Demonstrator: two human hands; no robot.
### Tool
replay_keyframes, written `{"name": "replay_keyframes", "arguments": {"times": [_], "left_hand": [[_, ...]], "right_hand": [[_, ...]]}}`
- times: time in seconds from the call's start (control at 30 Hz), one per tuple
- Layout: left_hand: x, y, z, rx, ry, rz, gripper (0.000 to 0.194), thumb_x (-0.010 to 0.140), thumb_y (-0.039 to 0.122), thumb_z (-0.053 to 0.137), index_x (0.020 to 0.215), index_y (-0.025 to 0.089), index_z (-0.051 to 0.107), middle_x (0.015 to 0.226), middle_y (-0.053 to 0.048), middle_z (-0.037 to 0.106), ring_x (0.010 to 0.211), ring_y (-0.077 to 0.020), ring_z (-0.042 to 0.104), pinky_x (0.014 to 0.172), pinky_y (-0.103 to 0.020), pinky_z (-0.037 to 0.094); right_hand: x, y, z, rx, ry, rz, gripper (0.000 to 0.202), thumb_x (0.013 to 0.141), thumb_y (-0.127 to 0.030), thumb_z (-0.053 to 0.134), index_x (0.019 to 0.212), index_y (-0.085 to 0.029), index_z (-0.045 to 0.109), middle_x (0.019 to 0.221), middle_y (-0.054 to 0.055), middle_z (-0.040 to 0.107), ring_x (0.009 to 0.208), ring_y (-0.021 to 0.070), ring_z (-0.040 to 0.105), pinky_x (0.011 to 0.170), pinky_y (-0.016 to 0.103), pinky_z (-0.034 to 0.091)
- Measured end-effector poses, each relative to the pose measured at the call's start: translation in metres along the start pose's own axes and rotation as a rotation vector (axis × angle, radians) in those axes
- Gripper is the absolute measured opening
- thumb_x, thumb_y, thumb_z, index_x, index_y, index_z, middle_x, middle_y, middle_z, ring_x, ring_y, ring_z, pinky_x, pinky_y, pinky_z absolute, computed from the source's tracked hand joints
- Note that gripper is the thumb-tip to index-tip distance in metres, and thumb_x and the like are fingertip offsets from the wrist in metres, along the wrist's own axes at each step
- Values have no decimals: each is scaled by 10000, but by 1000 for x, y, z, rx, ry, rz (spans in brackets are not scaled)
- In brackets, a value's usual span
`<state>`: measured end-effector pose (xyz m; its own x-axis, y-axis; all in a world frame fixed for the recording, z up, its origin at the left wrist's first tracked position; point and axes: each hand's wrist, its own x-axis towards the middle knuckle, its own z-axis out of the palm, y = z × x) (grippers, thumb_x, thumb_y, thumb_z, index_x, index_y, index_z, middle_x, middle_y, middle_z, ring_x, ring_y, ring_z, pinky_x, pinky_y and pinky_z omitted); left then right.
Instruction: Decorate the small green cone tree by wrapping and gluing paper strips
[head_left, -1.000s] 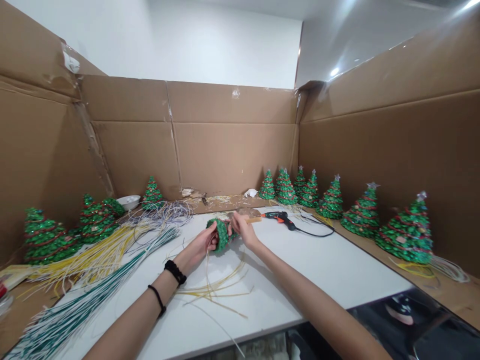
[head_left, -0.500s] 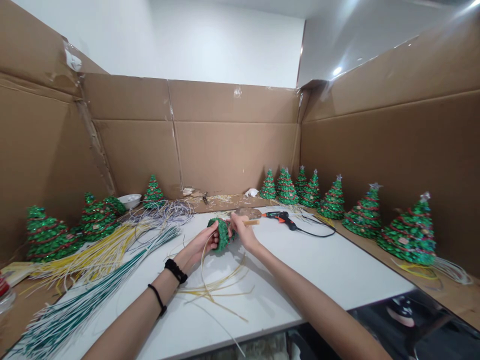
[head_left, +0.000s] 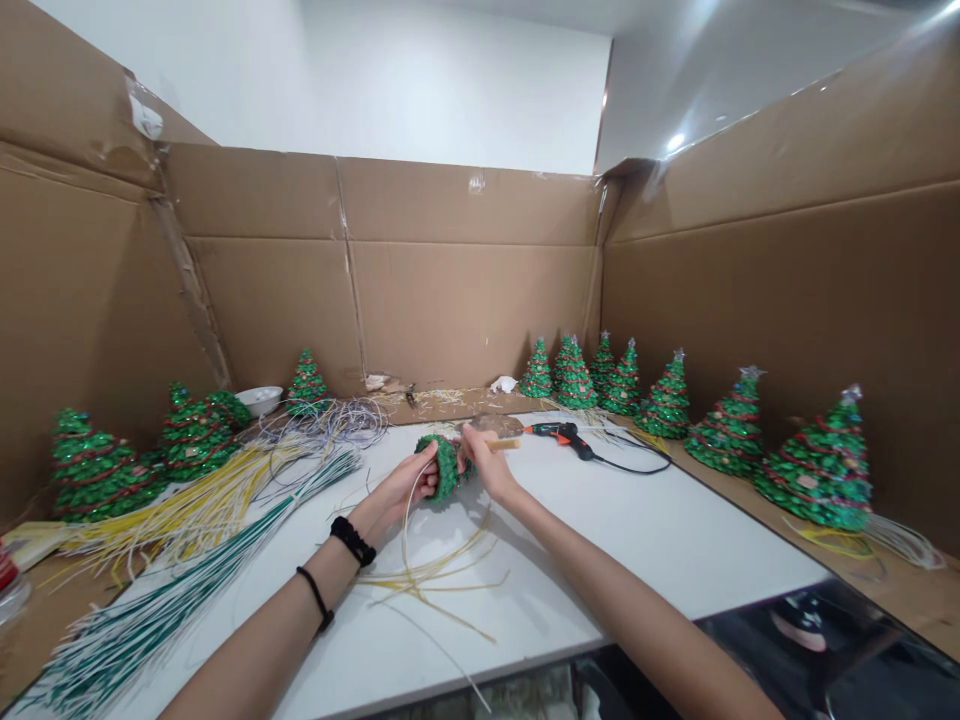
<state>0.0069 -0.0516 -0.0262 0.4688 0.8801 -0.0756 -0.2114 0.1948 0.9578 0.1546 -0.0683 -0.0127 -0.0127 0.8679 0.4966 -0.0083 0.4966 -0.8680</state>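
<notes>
A small green tree piece (head_left: 447, 468) is held tilted above the white table (head_left: 570, 560). My left hand (head_left: 411, 482) grips its left side, with a thin pale strand running down from the fingers. At its right side is my right hand (head_left: 487, 462), fingers closed around a tan stick (head_left: 504, 444) whose end sticks out to the right. The fingertips of this hand are close to the tree piece. Loose yellow and white strands (head_left: 427, 580) lie on the table below both hands.
An orange and black glue gun (head_left: 562, 434) with a cord lies right of my hands. Green strands (head_left: 202, 570) and yellow strands (head_left: 195, 490) spread at left. Decorated trees (head_left: 724, 430) line the right edge; others (head_left: 97, 468) stand left. Cardboard walls (head_left: 472, 300) surround the table.
</notes>
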Motion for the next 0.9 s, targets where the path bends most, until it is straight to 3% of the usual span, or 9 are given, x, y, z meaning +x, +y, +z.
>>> {"name": "replay_keyframes", "arguments": {"times": [0.33,0.9], "left_hand": [[-4,5,5,-36,16,7,444,624,493,747,607,165,448,502,77,358,432,-40,313,417,-193,209],[-1,4,6,-75,33,5,434,649,472,738,596,172,429,494,79,342,424,-41,300,399,-199,187]], "right_hand": [[-1,-2,-2,-151,-43,-50,649,821,-668,333,345,-236,420,360,0,386,436,136,372,541,292,369],[-2,-4,-3,-196,-60,-53,638,840,-643,321,360,-234,414,374,-2,400,434,137,378,525,292,327]]}}
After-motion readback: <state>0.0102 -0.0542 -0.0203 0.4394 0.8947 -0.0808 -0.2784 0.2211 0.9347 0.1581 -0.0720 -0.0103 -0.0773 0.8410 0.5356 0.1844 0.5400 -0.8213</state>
